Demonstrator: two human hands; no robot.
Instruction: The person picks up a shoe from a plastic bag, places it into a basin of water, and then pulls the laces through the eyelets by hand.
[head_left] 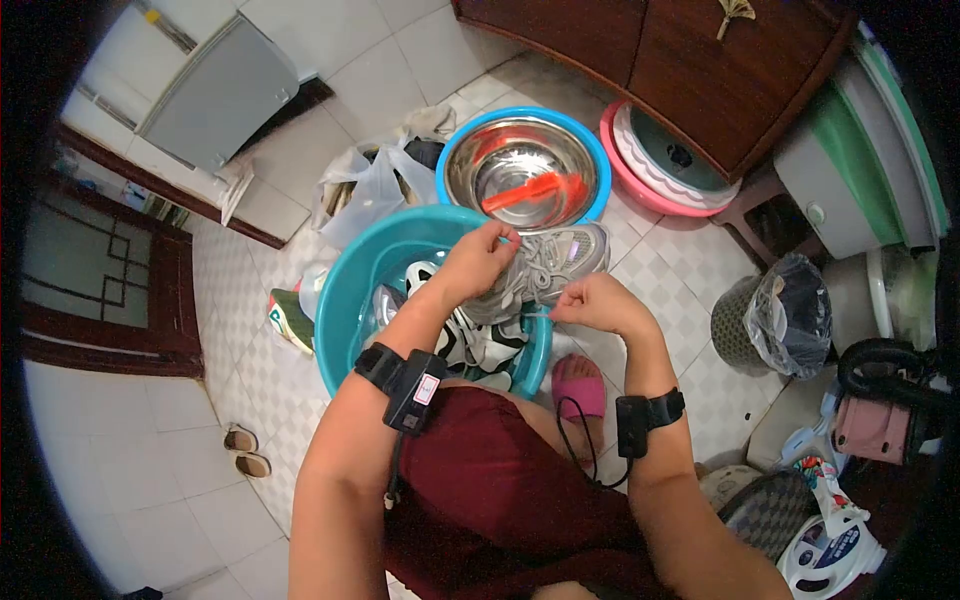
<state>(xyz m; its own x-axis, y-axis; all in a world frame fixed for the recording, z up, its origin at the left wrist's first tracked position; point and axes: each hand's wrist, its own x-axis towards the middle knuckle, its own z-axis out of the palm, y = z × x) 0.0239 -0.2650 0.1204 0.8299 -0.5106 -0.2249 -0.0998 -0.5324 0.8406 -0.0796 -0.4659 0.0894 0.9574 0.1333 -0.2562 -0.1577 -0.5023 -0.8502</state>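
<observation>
A grey sneaker (572, 252) rests at the right rim of a teal tub (345, 290), its laces facing up. My right hand (602, 303) is closed in a pinch on the end of a light shoelace (538, 315), just beside the sneaker. At the sneaker's other side, my left hand (482, 262) has thumb and fingers pinched together near the laces; what they grip is too small to make out. Inside the tub, several black-and-white shoes (497, 348) lie below my left forearm, which hides part of them.
Behind the tub stands a metal bowl (470, 165) in a blue basin (604, 165), with an orange brush (520, 192) inside. A white plastic bag (350, 190) is at the back left. Stacked basins (612, 140) and a lined trash bin (740, 325) stand right. A pink slipper (578, 390) is near the tub.
</observation>
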